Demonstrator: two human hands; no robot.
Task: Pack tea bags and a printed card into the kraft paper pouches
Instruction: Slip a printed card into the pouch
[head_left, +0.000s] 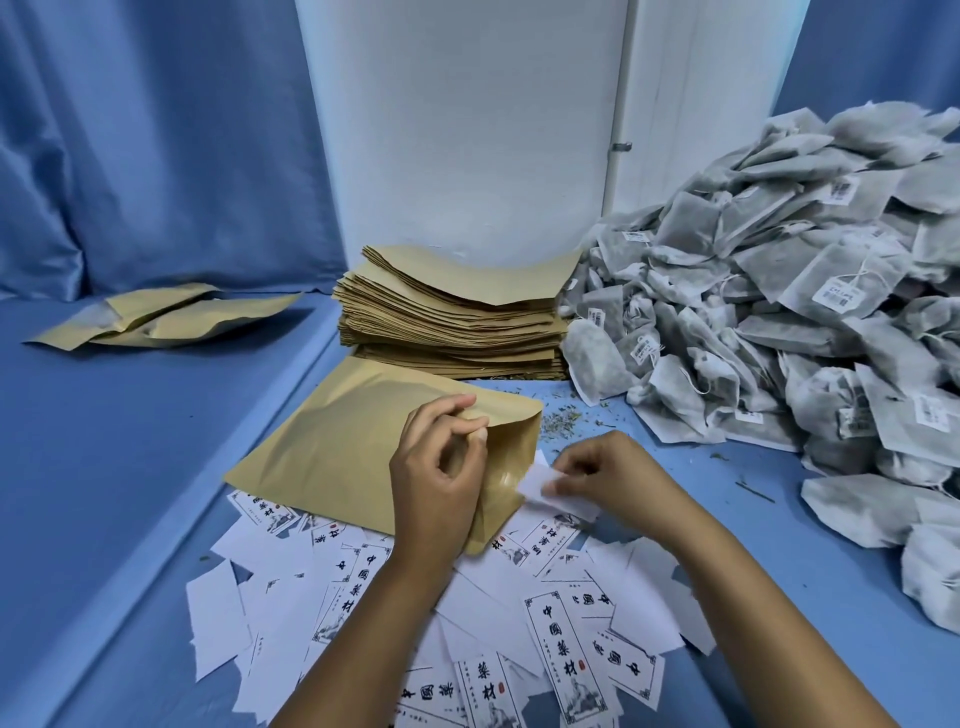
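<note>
A large heap of grey mesh tea bags (789, 312) sits right; the flat brown kraft paper pouch (353, 447) lies centre, its mouth pinched open by the left hand (441, 467); the right hand (608, 473) pinches a small white printed card (535, 483) just beside that mouth

Kraft pouch (337, 441) was plain tan-brown, same as the pouch stack (452, 322) behind it; cards (561, 649) in front of it were white with black characters, tea bags (779, 312) right of it pale grey, tablecloth (104, 467) solid blue
</note>
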